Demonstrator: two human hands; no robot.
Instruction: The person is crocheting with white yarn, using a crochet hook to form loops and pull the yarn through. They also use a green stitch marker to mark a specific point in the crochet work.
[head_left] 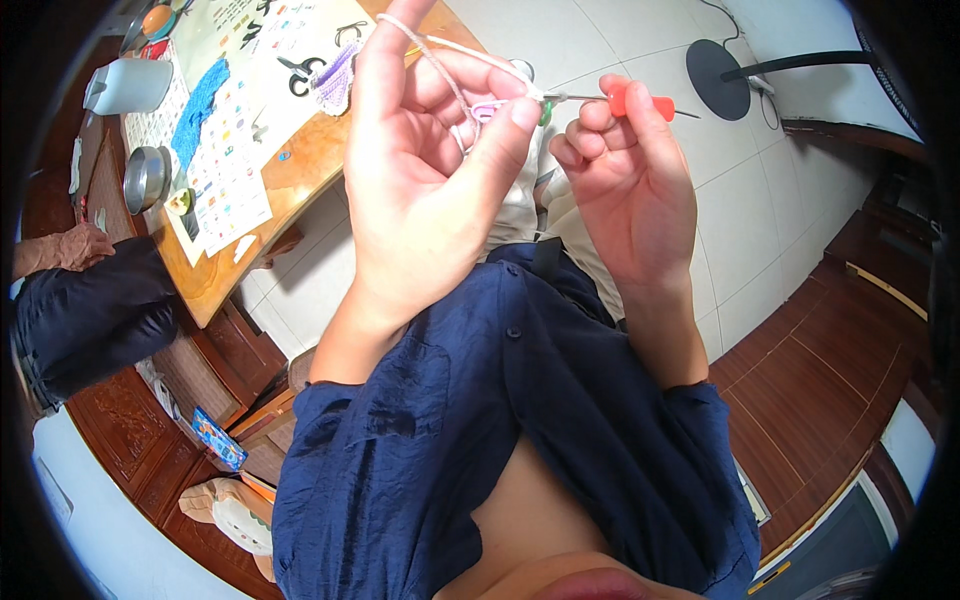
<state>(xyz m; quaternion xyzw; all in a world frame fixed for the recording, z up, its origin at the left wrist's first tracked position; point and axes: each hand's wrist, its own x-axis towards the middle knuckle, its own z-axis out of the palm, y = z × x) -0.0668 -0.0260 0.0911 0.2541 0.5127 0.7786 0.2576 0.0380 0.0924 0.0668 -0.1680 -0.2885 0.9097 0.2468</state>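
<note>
While left hand [430, 175] pinches small pale yarn work [536, 91] at thumb tip, pale yarn [416, 37] loops round its index finger; right hand [640, 190] grasps red-handled hook [664, 106], metal shaft pointing left, reaching yarn work; small pink clip [486, 110] beside left thumb; both hands raised, in front of dark blue shirt [400, 480]; on wooden table [310, 165] to left, black-handled scissors [298, 74] beside purple knitted piece [335, 85]; blue knitted piece [203, 105] near metal bowl [147, 180].
</note>
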